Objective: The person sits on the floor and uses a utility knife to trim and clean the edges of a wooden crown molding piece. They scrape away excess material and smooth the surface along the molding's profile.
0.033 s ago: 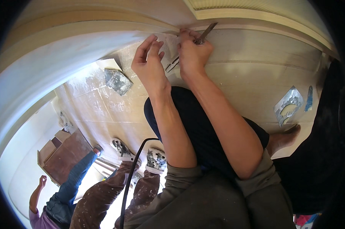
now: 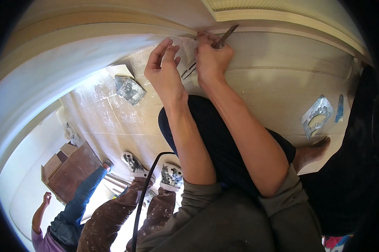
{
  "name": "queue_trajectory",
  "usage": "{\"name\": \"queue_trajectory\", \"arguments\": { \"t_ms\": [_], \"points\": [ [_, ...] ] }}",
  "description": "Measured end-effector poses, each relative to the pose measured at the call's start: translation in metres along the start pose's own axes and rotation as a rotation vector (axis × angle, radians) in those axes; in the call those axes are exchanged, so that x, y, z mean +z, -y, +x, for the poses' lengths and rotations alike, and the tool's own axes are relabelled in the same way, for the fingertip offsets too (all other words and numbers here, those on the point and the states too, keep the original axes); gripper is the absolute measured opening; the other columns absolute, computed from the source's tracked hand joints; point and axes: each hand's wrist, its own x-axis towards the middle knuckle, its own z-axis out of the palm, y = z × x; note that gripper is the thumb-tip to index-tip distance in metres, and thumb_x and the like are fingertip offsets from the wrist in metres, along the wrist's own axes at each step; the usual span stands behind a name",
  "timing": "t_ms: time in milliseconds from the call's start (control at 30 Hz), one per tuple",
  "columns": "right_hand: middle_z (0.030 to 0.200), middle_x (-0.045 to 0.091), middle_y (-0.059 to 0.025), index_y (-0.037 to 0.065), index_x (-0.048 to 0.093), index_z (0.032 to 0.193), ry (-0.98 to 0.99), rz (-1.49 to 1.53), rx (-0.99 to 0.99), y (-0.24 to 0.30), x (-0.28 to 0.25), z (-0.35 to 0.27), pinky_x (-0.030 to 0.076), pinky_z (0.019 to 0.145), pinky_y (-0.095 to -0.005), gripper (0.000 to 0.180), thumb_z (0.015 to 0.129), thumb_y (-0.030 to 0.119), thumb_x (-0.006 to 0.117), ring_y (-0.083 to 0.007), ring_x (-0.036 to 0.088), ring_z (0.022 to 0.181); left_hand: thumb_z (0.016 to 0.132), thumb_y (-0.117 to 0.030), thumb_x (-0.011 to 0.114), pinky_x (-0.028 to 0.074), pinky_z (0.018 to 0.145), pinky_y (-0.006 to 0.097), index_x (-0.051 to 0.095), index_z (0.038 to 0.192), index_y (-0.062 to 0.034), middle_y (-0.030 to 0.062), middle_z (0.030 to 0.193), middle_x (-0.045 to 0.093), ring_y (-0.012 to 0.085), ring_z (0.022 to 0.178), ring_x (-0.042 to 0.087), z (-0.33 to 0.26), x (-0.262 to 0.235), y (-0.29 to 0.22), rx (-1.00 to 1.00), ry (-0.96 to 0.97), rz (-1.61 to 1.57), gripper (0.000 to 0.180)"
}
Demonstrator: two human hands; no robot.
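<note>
My right hand (image 2: 212, 61) is closed round a narrow, flat blade-like tool (image 2: 229, 35) whose brownish end sticks out above the knuckles. A thin dark pronged metal piece (image 2: 189, 71) shows below that hand; I cannot tell whether it belongs to the same tool. The right fingertips meet the low wooden skirting (image 2: 256, 29) where it joins the wall corner. My left hand (image 2: 166, 75) is raised close beside it, fingers loosely bent and apart, with nothing in them. Both forearms reach forward over my dark-trousered knee (image 2: 206, 122).
A plaster-smeared square plate (image 2: 130, 90) lies on the dusty floor at left. At right are a metal plate with putty (image 2: 317, 117) and a blue scraper (image 2: 339, 109). Behind, a person in spattered brown trousers (image 2: 114, 210) stands near another person (image 2: 67, 222). A black cable (image 2: 143, 197) runs between.
The pronged metal piece below my right hand has shifted very slightly. Both hands otherwise keep their places.
</note>
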Motion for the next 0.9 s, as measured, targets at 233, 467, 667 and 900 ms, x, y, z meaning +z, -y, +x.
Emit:
{"name": "queue_trajectory", "arguments": {
  "t_ms": [233,467,667,900],
  "points": [
    [0.067,0.061,-0.0087,-0.008,0.067,0.083,0.004,-0.213,-0.223,-0.002,0.002,-0.007,0.044,0.059,-0.033,0.017,0.089,0.008,0.065,-0.0161,0.056,0.064,0.095,-0.009,0.064,0.049,0.09,0.034,0.065,0.121,0.002,0.0131,0.12,0.068,0.0251,0.11,0.067,0.0,-0.002,0.001,-0.001,-0.015,-0.004,0.029],
    [0.067,0.06,-0.0087,-0.008,0.067,0.083,0.033,-0.213,-0.206,-0.005,0.002,-0.006,0.043,0.058,-0.0342,0.019,0.092,0.008,0.062,-0.0149,0.055,0.063,0.095,-0.009,0.063,0.05,0.091,0.035,0.064,0.123,0.002,0.0135,0.121,0.068,0.0251,0.111,0.067,0.0,-0.001,0.001,0.007,-0.003,-0.004,0.03],
    [0.066,0.058,-0.0031,-0.003,0.065,0.084,0.078,-0.072,0.021,0.01,-0.022,-0.004,0.038,0.055,-0.031,0.023,0.095,0.017,0.063,-0.0109,0.05,0.06,0.096,-0.01,0.063,0.049,0.092,0.035,0.066,0.121,0.0016,0.0126,0.12,0.068,0.0249,0.111,0.066,0.0,-0.001,0.001,0.005,0.003,-0.009,0.028],
    [0.064,0.056,-0.0067,0.001,0.055,0.096,0.195,-0.388,-0.162,0.04,-0.052,-0.011,0.04,0.055,-0.0348,0.023,0.098,0.023,0.059,-0.0165,0.053,0.058,0.095,-0.008,0.062,0.05,0.092,0.036,0.066,0.121,0.0032,0.0137,0.12,0.068,0.025,0.11,0.067,-0.004,0.004,-0.001,0.008,0.055,0.029,0.029]
  ]
}}
